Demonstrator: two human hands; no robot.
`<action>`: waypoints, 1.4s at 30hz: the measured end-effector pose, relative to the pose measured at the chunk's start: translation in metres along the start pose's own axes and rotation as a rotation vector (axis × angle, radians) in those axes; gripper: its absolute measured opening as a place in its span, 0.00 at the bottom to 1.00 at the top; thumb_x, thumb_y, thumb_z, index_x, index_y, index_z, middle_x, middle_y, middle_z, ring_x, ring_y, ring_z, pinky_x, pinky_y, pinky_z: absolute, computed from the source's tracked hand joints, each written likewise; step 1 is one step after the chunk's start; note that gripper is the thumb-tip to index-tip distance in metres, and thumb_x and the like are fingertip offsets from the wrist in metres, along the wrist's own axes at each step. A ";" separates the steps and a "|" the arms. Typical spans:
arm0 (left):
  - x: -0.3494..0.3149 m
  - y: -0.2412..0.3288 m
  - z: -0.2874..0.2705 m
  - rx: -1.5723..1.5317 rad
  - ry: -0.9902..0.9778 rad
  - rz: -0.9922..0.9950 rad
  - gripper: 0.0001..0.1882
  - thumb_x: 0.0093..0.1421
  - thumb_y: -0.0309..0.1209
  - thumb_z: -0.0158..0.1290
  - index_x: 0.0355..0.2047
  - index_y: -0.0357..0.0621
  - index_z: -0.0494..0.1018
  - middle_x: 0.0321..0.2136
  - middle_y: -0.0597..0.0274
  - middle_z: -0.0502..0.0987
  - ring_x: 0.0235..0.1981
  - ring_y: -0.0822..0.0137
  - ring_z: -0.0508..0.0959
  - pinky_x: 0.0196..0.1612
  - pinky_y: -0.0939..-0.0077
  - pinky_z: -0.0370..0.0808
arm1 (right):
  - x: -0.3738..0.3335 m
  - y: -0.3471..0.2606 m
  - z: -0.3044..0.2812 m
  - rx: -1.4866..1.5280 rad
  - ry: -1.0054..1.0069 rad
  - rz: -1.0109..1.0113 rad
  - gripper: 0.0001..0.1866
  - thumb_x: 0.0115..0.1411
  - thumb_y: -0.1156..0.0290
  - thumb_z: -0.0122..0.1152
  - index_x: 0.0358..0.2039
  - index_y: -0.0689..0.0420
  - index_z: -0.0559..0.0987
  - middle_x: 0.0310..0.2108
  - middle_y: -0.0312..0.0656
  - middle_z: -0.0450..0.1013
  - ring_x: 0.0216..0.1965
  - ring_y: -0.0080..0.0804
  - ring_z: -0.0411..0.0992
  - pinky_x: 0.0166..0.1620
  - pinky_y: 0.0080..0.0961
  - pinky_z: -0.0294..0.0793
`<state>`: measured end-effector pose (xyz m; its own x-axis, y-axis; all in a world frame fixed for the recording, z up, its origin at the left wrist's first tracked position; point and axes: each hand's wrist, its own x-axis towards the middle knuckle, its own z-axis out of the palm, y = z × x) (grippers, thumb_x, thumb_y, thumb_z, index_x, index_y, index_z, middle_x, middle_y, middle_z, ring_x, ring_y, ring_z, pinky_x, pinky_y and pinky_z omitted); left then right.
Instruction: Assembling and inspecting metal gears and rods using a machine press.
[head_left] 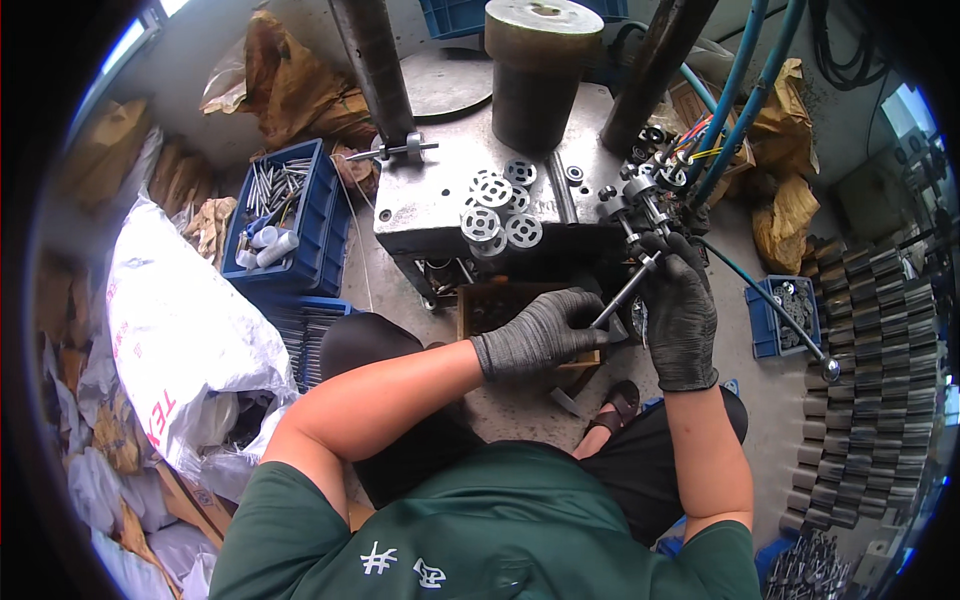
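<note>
Fingers of the gloved left hand are bent to a narrow gap, thumb opposed, and grip the lower end of a steel shaft. The shaft lies obliquely between the two hands, rising from the left fingertips toward the upper right. Its upper end meets the curled fingers of the gloved right hand; whether these clasp it or merely rest against it cannot be told, since the contact is partly hidden. Just beyond the right fingertips, collared shafts stand grouped at the edge of a metal bench. On the bench, left of these, lie a narrow bar, a small ring and a loose pile of slotted discs, some overlapping. Behind the pile stands a thick metal cylinder. Farther out at left are a blue crate of rods and a white sack; at right, a blue bin of small parts and stacked steel tubes.
</note>
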<state>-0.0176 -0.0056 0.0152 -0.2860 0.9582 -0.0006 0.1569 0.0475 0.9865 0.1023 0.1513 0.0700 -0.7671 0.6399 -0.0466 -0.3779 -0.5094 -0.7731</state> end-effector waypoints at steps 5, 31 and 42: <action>-0.001 0.000 -0.002 -0.010 -0.019 -0.014 0.19 0.59 0.32 0.64 0.47 0.34 0.76 0.41 0.54 0.78 0.45 0.65 0.78 0.51 0.67 0.76 | 0.003 0.007 -0.008 -0.046 -0.046 0.185 0.17 0.67 0.67 0.59 0.53 0.61 0.77 0.41 0.48 0.80 0.43 0.40 0.79 0.49 0.36 0.80; -0.030 -0.025 -0.024 -0.886 0.636 -0.496 0.20 0.65 0.42 0.59 0.49 0.41 0.71 0.38 0.61 0.78 0.33 0.68 0.80 0.39 0.71 0.81 | 0.016 0.006 0.030 -0.543 -0.232 0.148 0.20 0.70 0.64 0.56 0.57 0.61 0.73 0.39 0.41 0.78 0.39 0.28 0.78 0.44 0.28 0.79; 0.009 -0.051 -0.063 -1.116 0.822 -0.174 0.27 0.64 0.40 0.56 0.60 0.45 0.64 0.51 0.56 0.75 0.50 0.57 0.77 0.52 0.54 0.76 | 0.089 0.035 0.107 -2.333 -0.858 -0.373 0.11 0.61 0.63 0.59 0.40 0.53 0.83 0.38 0.52 0.79 0.41 0.53 0.79 0.46 0.46 0.78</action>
<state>-0.0878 -0.0171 -0.0252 -0.7505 0.5072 -0.4237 -0.6533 -0.4721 0.5919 -0.0351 0.1285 0.1065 -0.9917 -0.0267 -0.1260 -0.0450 0.9885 0.1446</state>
